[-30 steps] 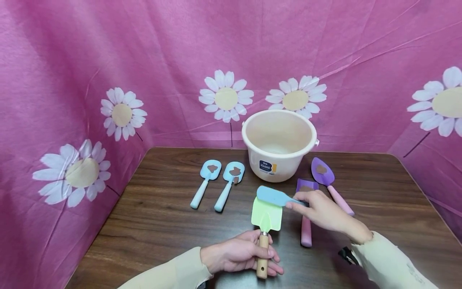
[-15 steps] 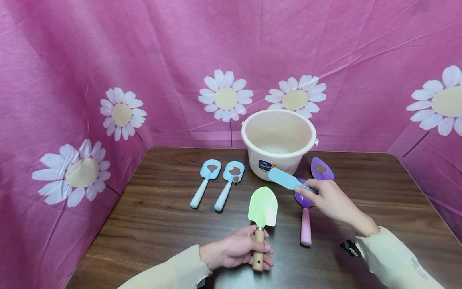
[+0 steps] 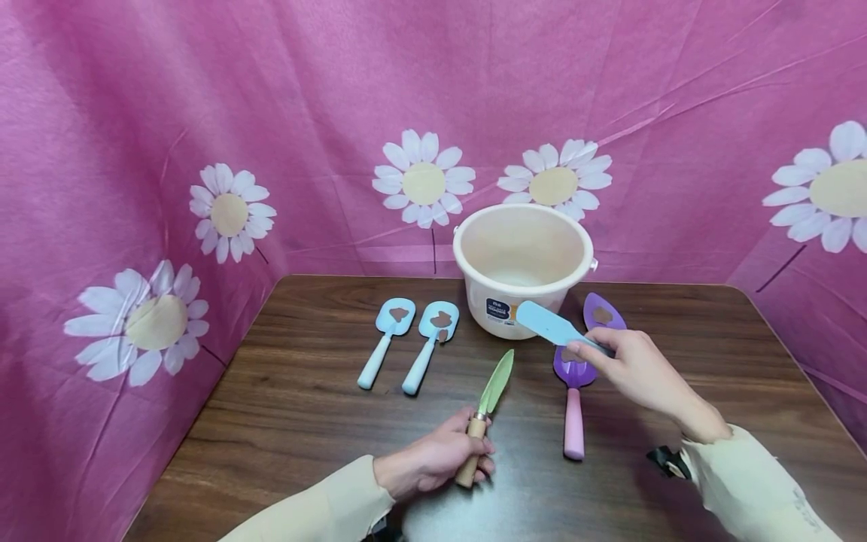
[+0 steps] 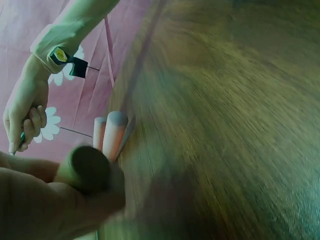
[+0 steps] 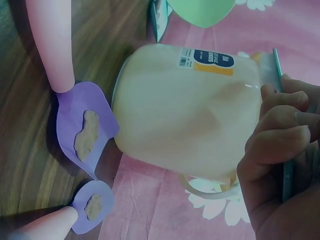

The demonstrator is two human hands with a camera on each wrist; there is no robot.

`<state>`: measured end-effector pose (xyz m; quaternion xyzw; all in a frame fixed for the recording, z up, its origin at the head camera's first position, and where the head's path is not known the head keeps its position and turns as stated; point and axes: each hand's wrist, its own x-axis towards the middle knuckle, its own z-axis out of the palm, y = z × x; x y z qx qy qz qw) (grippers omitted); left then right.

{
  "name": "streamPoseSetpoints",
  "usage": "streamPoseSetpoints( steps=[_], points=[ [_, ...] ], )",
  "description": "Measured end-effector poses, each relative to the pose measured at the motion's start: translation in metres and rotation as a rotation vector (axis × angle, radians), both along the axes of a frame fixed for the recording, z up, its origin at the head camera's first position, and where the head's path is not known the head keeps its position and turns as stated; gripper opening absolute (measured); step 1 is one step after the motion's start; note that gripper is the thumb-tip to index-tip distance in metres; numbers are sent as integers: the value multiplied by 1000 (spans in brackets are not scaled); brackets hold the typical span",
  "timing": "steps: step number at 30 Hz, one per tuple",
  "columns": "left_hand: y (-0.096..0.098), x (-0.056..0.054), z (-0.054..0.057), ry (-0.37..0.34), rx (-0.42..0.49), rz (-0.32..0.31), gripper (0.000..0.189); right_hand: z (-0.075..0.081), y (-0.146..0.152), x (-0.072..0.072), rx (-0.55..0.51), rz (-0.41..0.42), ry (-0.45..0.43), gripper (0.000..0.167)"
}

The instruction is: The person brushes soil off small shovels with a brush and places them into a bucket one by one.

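Over the table (image 3: 291, 421), your left hand (image 3: 440, 458) grips a trowel (image 3: 477, 427), your right hand (image 3: 642, 378) a spatula (image 3: 554, 327) whose overreach could bump the bucket (image 3: 478, 292).

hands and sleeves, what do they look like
The left hand and right hand wear no gloves. The left sleeve and right sleeve are cream; the right one bears faint marks, too small to read. A black device with a yellow patch sits beside it; something black shows by the left.
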<state>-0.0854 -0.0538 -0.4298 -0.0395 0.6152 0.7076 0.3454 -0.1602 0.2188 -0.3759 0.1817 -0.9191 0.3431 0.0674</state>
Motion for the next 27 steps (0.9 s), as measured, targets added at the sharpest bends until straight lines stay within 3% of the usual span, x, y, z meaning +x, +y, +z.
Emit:
streamPoseSetpoints(
  steps=[5, 17, 27],
  points=[
    [-2, -2, -1, 0, 60, -41, 33, 3, 3, 1, -5, -3, 0, 18],
    [-2, -1, -2, 48, 23, 28, 41, 4, 8, 3, -16, -11, 3, 20],
    [-2, 4, 1, 73, 57, 12, 45, 5, 1, 6, -27, 24, 2, 10]
  ],
)
